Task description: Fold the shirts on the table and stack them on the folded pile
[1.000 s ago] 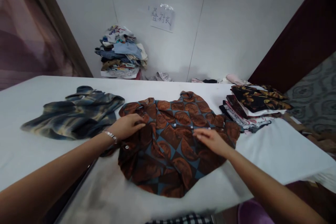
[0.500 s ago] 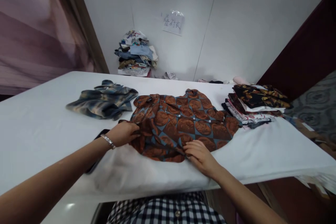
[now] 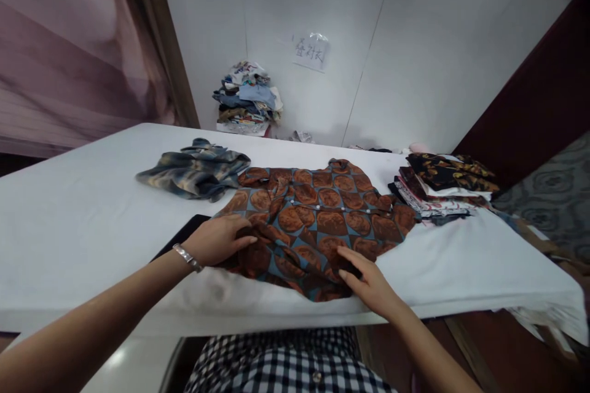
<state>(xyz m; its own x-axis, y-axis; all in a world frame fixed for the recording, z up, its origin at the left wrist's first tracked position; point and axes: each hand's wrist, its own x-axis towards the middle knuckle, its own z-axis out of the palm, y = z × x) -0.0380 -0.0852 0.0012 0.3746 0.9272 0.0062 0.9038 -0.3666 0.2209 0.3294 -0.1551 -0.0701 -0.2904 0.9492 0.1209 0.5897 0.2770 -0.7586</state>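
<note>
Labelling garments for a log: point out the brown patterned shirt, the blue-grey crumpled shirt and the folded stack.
brown patterned shirt (image 3: 322,209), head view, on its buttoned front.
blue-grey crumpled shirt (image 3: 196,167), head view, on its middle folds.
folded stack (image 3: 445,187), head view, on the top dark floral garment.
</note>
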